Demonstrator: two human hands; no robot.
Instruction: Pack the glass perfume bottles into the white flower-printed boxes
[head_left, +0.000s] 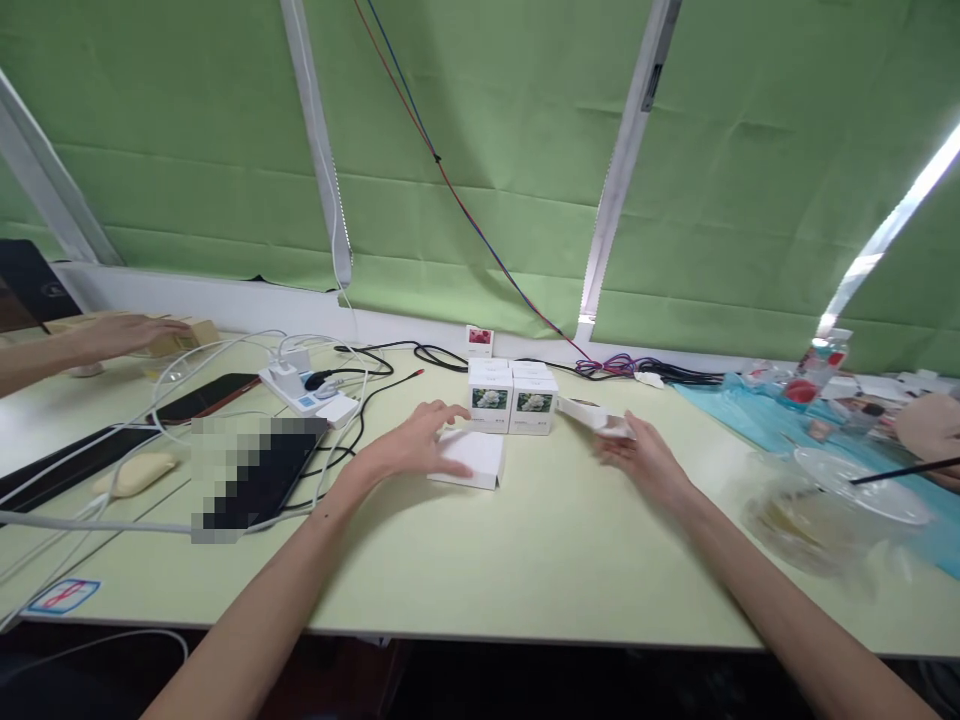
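Several small white boxes (533,417) with white-flower pictures on their fronts stand stacked together in the middle of the table. Just in front of them a plain white box (480,457) lies flat. My left hand (416,440) is at that box's left side, fingers apart, its thumb over the top face; whether it presses on the box I cannot tell. To the right of the stack, my right hand (637,455) grips another white box (592,413), tilted and blurred, with part of a picture showing.
At left are a power strip (307,385), tangled cables, dark devices and another person's hand (131,335) on a yellow box (182,338). A lidded clear plastic bowl (802,520), a blue plastic sheet (739,405) and a bottle (817,368) are at right. A picture card (480,340) stands behind the stack.
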